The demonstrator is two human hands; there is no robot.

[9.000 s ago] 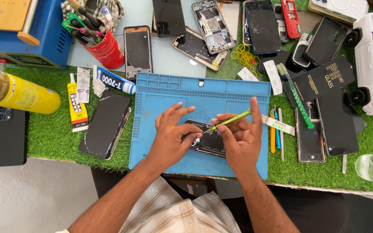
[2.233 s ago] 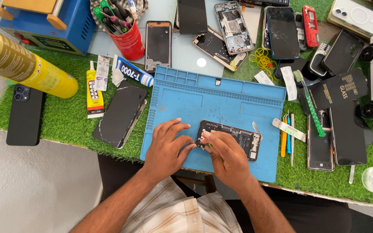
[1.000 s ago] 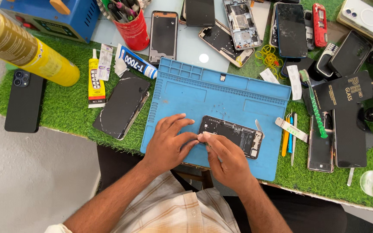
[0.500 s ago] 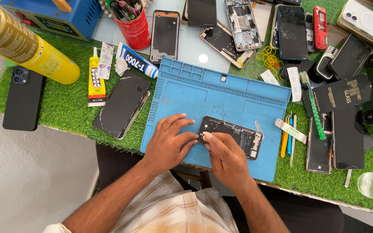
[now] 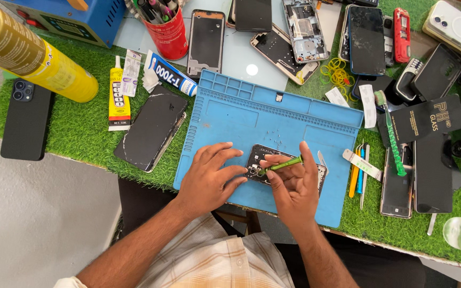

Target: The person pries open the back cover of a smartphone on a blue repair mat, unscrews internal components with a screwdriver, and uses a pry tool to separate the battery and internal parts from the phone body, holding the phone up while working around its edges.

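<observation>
A red cup [image 5: 169, 38] at the back of the tabletop [image 5: 70, 133] holds a bunch of tools. On the blue mat [image 5: 273, 114] lies one opened phone [image 5: 273, 162]. The left hand [image 5: 209, 178] rests on the phone's end with its fingers spread flat, grasping nothing. The right hand [image 5: 294, 186] pinches a green screwdriver [image 5: 284, 164], its tip on the phone. Two glue tubes [image 5: 117, 96] lie left of the mat, beside one dark screen panel [image 5: 153, 128]. One yellow spray can [image 5: 33, 58] lies near one black phone [image 5: 26, 120]
</observation>
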